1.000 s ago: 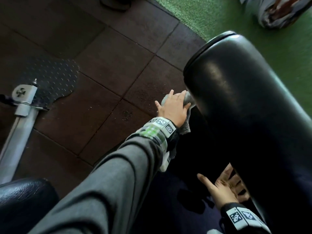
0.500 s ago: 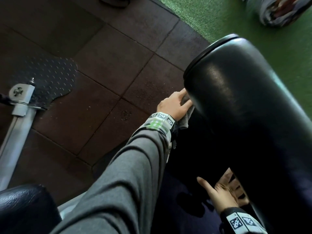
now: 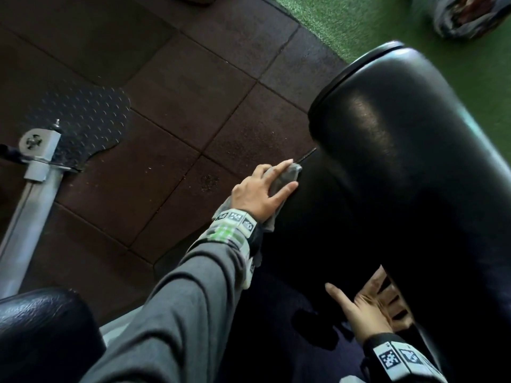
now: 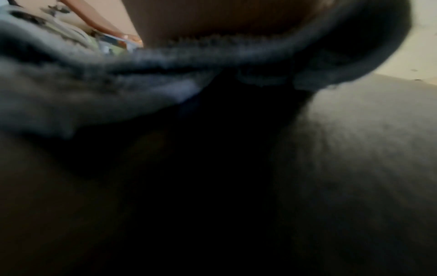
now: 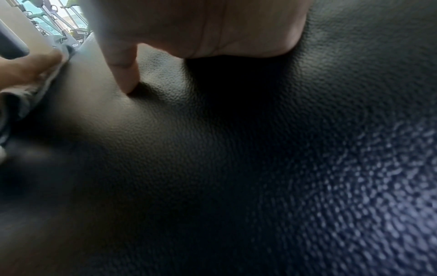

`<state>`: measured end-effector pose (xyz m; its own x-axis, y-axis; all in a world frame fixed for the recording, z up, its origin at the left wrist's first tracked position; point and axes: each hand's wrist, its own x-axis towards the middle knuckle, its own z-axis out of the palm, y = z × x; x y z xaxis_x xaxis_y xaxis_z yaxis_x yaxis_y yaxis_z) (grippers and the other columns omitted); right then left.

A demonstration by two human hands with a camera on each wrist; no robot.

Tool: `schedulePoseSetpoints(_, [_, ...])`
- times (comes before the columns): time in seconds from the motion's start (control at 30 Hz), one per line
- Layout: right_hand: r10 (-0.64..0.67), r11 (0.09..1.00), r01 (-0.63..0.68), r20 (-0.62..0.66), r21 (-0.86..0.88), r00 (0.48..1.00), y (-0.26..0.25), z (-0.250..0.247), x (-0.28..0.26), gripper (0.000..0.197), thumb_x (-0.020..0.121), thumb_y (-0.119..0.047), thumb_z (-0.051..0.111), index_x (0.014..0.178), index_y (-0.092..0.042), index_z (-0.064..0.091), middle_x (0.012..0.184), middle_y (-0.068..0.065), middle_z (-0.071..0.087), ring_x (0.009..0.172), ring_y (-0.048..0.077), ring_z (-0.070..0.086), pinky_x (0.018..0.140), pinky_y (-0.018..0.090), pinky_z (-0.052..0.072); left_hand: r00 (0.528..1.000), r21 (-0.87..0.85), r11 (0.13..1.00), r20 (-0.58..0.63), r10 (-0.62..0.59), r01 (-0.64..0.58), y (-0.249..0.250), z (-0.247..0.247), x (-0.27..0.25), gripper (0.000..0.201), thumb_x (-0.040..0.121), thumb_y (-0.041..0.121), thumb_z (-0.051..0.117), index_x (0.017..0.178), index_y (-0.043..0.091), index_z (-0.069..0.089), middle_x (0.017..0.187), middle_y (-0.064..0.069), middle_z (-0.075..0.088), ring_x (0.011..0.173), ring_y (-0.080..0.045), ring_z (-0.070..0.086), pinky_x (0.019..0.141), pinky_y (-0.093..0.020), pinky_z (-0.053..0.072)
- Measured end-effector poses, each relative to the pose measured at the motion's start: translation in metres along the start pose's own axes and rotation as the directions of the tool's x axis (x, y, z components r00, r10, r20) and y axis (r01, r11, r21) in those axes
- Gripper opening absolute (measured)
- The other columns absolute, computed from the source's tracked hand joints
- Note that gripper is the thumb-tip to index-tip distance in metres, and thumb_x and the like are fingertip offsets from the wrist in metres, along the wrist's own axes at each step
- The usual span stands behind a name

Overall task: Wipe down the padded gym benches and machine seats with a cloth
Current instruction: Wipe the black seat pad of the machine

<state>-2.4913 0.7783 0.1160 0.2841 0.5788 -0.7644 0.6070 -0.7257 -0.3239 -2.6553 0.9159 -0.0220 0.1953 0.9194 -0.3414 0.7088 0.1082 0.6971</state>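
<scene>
My left hand [image 3: 262,186] presses a grey cloth [image 3: 287,175] against the far left edge of the black padded seat [image 3: 318,222], fingers spread over it. Above the seat stands a big glossy black roller pad [image 3: 401,161]. My right hand [image 3: 367,308] lies flat on the seat under that roller, thumb out, and is mirrored in the roller's shine. The left wrist view is filled by the bunched cloth [image 4: 118,84] on dark padding. In the right wrist view my thumb [image 5: 123,71] touches the grained seat [image 5: 236,168], and the cloth [image 5: 35,89] shows at the left.
Dark rubber floor tiles [image 3: 193,92] lie left of the seat, green turf [image 3: 414,23] beyond them. A grey metal frame bar [image 3: 33,194] meets a studded tread plate [image 3: 83,123] at the left. Another black pad [image 3: 41,335] sits at lower left. A bundle [image 3: 470,17] lies on the turf.
My left hand has slid the cloth from under the roller's end down and left onto the seat edge, and its fingers are now spread. The right hand has stayed in place.
</scene>
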Motion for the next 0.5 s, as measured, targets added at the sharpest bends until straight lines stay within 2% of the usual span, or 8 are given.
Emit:
schedulePoseSetpoints(0.07, [0.059, 0.998, -0.059, -0.028, 0.005, 0.998, 0.004, 0.002, 0.003, 0.109, 0.069, -0.074, 0.038, 0.147, -0.004, 0.007, 0.153, 0.014, 0.015, 0.139, 0.022, 0.014, 0.084, 0.019, 0.019, 1.0, 0.021, 1.0, -0.012, 0.012, -0.012, 0.002, 0.003, 0.003, 0.055, 0.087, 0.075, 0.04, 0.14, 0.066, 0.024, 0.139, 0.016, 0.043, 0.116, -0.02, 0.056, 0.1, -0.043, 0.045])
schedulePoseSetpoints(0.1, [0.09, 0.996, -0.09, -0.054, -0.005, 0.994, 0.005, 0.003, 0.005, 0.099, 0.08, -0.066, 0.042, 0.147, -0.005, 0.004, 0.153, 0.015, 0.013, 0.14, 0.023, 0.012, 0.088, 0.019, 0.018, 1.0, 0.02, 1.0, -0.027, 0.008, -0.007, -0.001, 0.004, 0.001, 0.055, 0.088, 0.074, 0.04, 0.139, 0.066, 0.025, 0.136, 0.016, 0.045, 0.115, -0.019, 0.057, 0.098, -0.042, 0.046])
schedulePoseSetpoints(0.13, [0.108, 0.994, -0.109, -0.066, -0.02, 0.992, 0.009, 0.004, 0.008, 0.1, 0.08, -0.064, 0.046, 0.148, -0.006, 0.001, 0.154, 0.016, 0.01, 0.141, 0.024, 0.01, 0.092, 0.019, 0.016, 0.999, 0.015, 1.0, -0.045, 0.002, -0.002, -0.007, 0.005, -0.004, 0.054, 0.088, 0.075, 0.04, 0.139, 0.066, 0.027, 0.133, 0.017, 0.047, 0.114, -0.018, 0.057, 0.097, -0.042, 0.047])
schedulePoseSetpoints(0.2, [0.121, 0.99, -0.127, -0.09, -0.061, 0.988, 0.013, 0.006, 0.01, 0.11, 0.068, -0.068, 0.044, 0.148, -0.008, -0.004, 0.155, 0.016, 0.006, 0.141, 0.025, 0.007, 0.098, 0.021, 0.013, 0.996, 0.008, 0.999, -0.083, -0.03, 0.031, -0.026, 0.006, -0.02, 0.057, 0.084, 0.079, 0.035, 0.139, 0.063, 0.031, 0.128, 0.017, 0.052, 0.112, -0.017, 0.058, 0.095, -0.041, 0.047])
schedulePoseSetpoints(0.3, [0.155, 0.978, -0.169, -0.121, -0.121, 0.981, 0.02, 0.007, 0.015, 0.098, 0.087, -0.057, 0.051, 0.147, -0.008, -0.008, 0.155, 0.016, 0.004, 0.142, 0.025, 0.007, 0.093, 0.02, 0.012, 0.975, 0.015, 0.988, -0.167, -0.146, 0.151, -0.069, 0.008, -0.056, 0.068, 0.077, 0.082, 0.023, 0.137, 0.056, 0.042, 0.122, 0.011, 0.058, 0.109, -0.022, 0.061, 0.093, -0.04, 0.047])
schedulePoseSetpoints(0.37, [0.167, 0.973, -0.185, -0.13, -0.137, 0.977, 0.022, 0.006, 0.017, 0.097, 0.087, -0.053, 0.052, 0.147, -0.007, -0.01, 0.155, 0.016, 0.004, 0.141, 0.025, 0.007, 0.088, 0.022, 0.013, 0.95, 0.026, 0.97, -0.212, -0.23, 0.241, -0.096, 0.008, -0.081, 0.075, 0.075, 0.08, 0.019, 0.137, 0.049, 0.048, 0.121, 0.006, 0.061, 0.109, -0.027, 0.061, 0.092, -0.04, 0.045])
schedulePoseSetpoints(0.4, [0.166, 0.973, -0.183, -0.126, -0.142, 0.978, 0.022, 0.007, 0.016, 0.099, 0.087, -0.058, 0.05, 0.147, -0.007, -0.01, 0.155, 0.016, 0.003, 0.141, 0.025, 0.006, 0.088, 0.021, 0.012, 0.938, 0.04, 0.96, -0.227, -0.262, 0.278, -0.105, 0.008, -0.09, 0.078, 0.075, 0.08, 0.017, 0.137, 0.046, 0.05, 0.121, 0.004, 0.061, 0.11, -0.027, 0.06, 0.094, -0.041, 0.043])
schedulePoseSetpoints(0.5, [0.169, 0.974, -0.183, -0.117, -0.13, 0.979, 0.021, 0.007, 0.014, 0.113, 0.068, -0.071, 0.039, 0.147, -0.009, -0.013, 0.155, 0.016, -0.001, 0.141, 0.024, 0.004, 0.089, 0.02, 0.008, 0.918, 0.067, 0.946, -0.27, -0.289, 0.318, -0.105, 0.011, -0.094, 0.083, 0.076, 0.078, 0.012, 0.135, 0.039, 0.055, 0.123, 0.004, 0.058, 0.111, -0.027, 0.057, 0.098, -0.042, 0.036])
